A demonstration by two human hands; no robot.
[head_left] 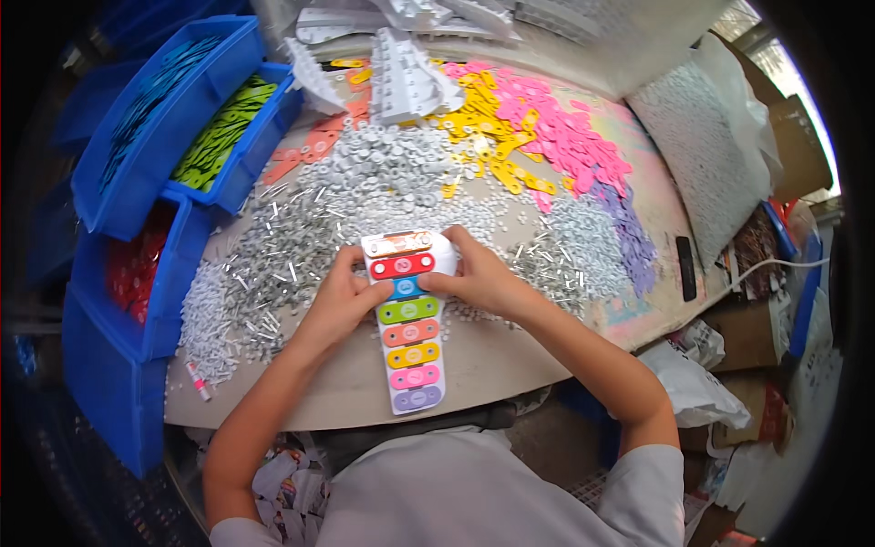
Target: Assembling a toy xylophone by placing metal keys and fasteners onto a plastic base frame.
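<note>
A toy xylophone point(410, 333) with a white base and a column of coloured bars lies lengthwise in front of me, its narrow end toward me. My left hand point(351, 296) grips its left edge, the thumb on the blue bar point(404, 288). From the right side my right hand point(478, 278) grips it too, its thumb pressing the other end of that bar. Above the blue bar sit a red bar point(401, 265) with white caps at both ends and an orange-and-white bar point(397, 243). Fingers under the base are hidden.
Heaps of small white caps point(392, 164), metal pins point(283, 237), yellow bars point(492, 137), pink bars point(565, 137) and purple bars point(629, 228) cover the table. Blue bins point(169, 118) stand left, white plastic bases point(406, 77) at the back. A black bar-shaped object point(685, 269) lies right.
</note>
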